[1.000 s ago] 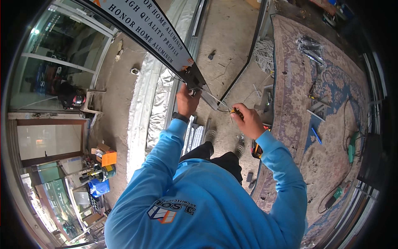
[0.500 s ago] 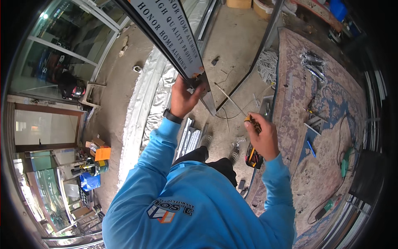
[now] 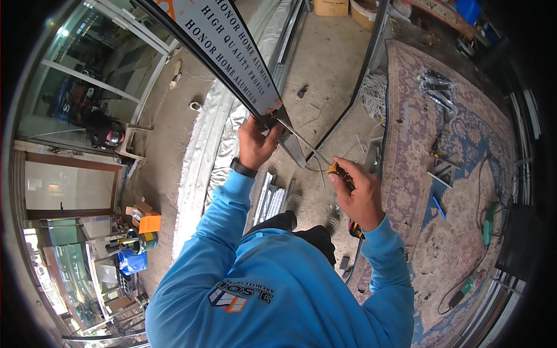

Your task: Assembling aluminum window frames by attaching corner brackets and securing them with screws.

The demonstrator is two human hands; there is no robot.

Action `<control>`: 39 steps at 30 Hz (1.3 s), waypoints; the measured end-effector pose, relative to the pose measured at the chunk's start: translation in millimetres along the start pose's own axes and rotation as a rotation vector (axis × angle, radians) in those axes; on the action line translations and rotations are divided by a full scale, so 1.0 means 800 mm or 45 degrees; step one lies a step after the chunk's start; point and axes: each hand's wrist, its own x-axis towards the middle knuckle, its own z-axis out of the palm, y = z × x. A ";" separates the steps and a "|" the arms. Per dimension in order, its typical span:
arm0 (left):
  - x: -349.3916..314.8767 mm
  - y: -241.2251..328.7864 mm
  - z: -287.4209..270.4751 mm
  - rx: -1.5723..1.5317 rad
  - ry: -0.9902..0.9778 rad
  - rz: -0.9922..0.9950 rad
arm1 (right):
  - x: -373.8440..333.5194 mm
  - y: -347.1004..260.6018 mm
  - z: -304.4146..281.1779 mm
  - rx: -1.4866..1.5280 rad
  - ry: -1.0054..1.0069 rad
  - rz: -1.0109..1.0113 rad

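My left hand point(image 3: 257, 144) grips the near end of a long dark aluminium profile point(image 3: 223, 55) faced with printed protective film. Its thumb and fingers close around that end. In my right hand point(image 3: 364, 196) is a long-shafted screwdriver point(image 3: 343, 175) with a yellow and black handle. The shaft slants up and left, and its tip meets the profile's end just beside my left thumb. What sits exactly under the tip is too small to make out. A narrow pale metal piece point(image 3: 295, 152) extends below the profile's end.
A patterned carpet point(image 3: 406, 145) covers the floor at right, bearing hand tools, a blue pen point(image 3: 438, 207) and green power tools point(image 3: 490, 223). Coiled white cord point(image 3: 373, 95) lies beside a dark frame bar point(image 3: 348, 107). Silvery wrapped lengths point(image 3: 216, 124) run along the left.
The screwdriver has moved up and left, its tip going from short of the profile to its end. The profile has shifted slightly left and down in view, still in my left hand.
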 end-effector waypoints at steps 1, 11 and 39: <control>0.000 -0.002 0.000 0.000 -0.003 0.013 | 0.000 -0.001 0.001 0.002 0.003 -0.004; 0.003 -0.004 -0.001 0.030 -0.027 0.117 | 0.008 -0.026 -0.013 -0.770 0.214 -0.507; 0.006 0.009 -0.005 0.047 0.134 0.133 | 0.046 -0.026 -0.030 1.503 -0.685 1.404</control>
